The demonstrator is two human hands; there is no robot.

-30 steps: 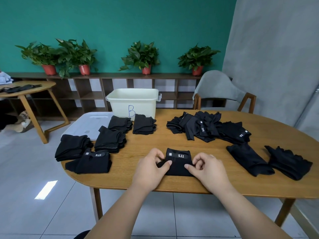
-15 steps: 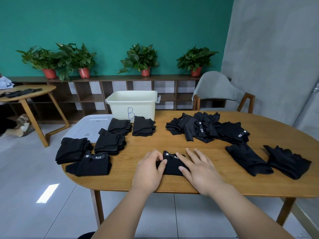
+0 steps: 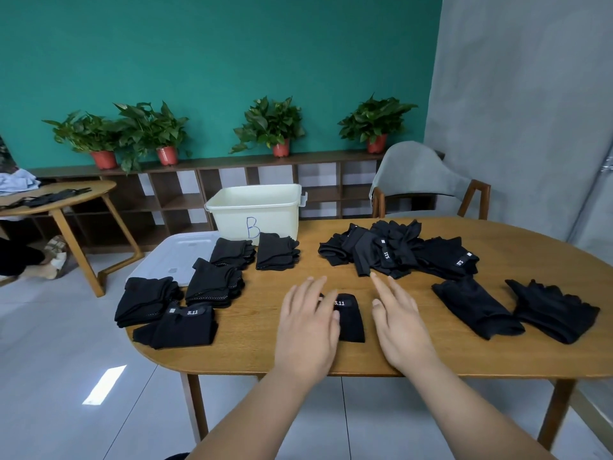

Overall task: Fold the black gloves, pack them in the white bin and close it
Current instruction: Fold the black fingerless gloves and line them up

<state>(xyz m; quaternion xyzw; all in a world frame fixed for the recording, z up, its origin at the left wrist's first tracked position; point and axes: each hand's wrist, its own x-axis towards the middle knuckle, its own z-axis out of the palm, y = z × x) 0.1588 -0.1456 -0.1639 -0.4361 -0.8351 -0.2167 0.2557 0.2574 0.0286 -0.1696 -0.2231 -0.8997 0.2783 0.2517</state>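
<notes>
Head view: the left hand [image 3: 306, 327] lies flat on a folded glove [image 3: 348, 318] (label up), the right hand [image 3: 399, 322] open beside it on the tabletop [image 3: 381, 283].

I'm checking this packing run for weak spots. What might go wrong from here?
The folded glove under the left hand may spring open once released; the right hand is already off it. The folded stacks sit at the table edge and could slide off. The unfolded pile remains.
</notes>
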